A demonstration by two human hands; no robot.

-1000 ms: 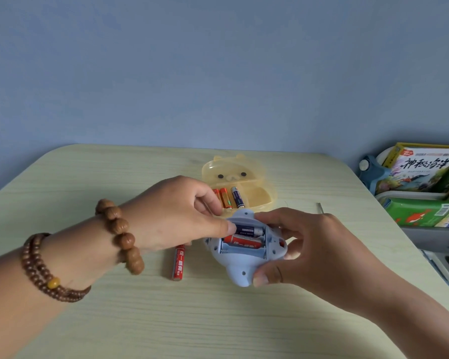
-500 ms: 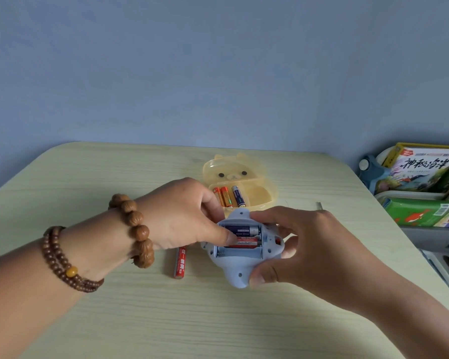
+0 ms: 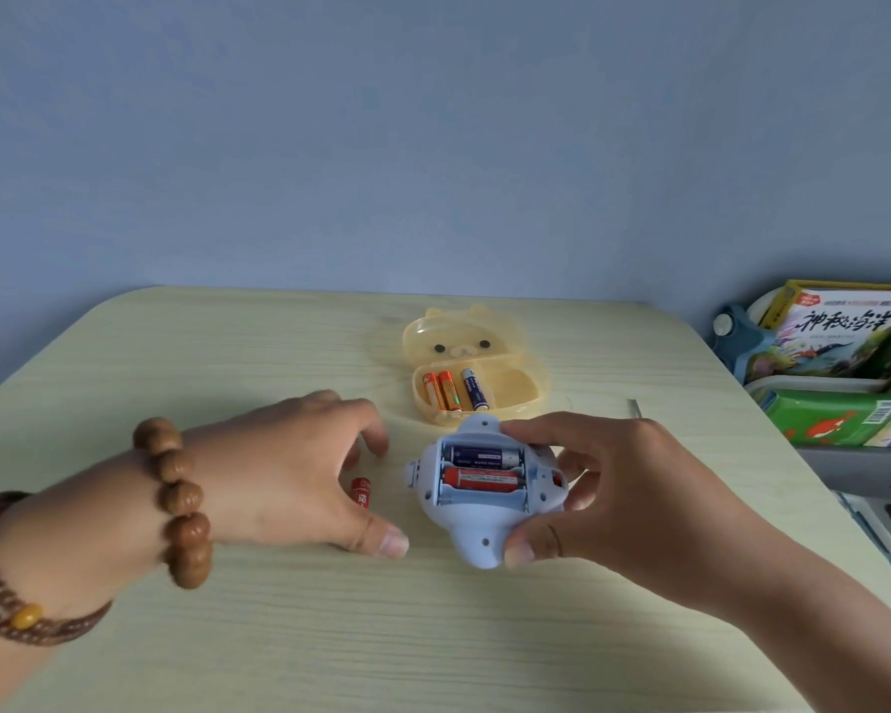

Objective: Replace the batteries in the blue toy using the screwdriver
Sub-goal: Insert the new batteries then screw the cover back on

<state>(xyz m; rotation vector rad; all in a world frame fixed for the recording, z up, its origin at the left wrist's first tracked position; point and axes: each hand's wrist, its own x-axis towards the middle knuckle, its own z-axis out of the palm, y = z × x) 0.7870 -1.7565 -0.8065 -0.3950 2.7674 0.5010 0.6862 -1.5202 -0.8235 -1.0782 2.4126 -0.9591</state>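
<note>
My right hand (image 3: 623,501) holds the blue toy (image 3: 477,527) upside down just above the table, its battery bay uncovered. In the bay lie a dark blue battery (image 3: 482,456) and, below it, a red battery (image 3: 479,480). My left hand (image 3: 289,476) hovers to the toy's left with fingers spread, over a loose red battery (image 3: 361,492) lying on the table, most of it hidden by the fingers. Whether the fingers touch that battery I cannot tell. No screwdriver shows clearly; a thin grey object (image 3: 634,407) lies behind my right hand.
A yellow bear-shaped box (image 3: 515,383) stands open behind the toy, holding two orange batteries (image 3: 441,391) and a blue one (image 3: 474,387). Off the table's right edge is a rack of books (image 3: 839,347). The pale wooden table (image 3: 330,635) meets a blue wall.
My left hand has drawn back from the toy's battery bay, moving left and down over the loose red battery. The right hand still holds the toy.
</note>
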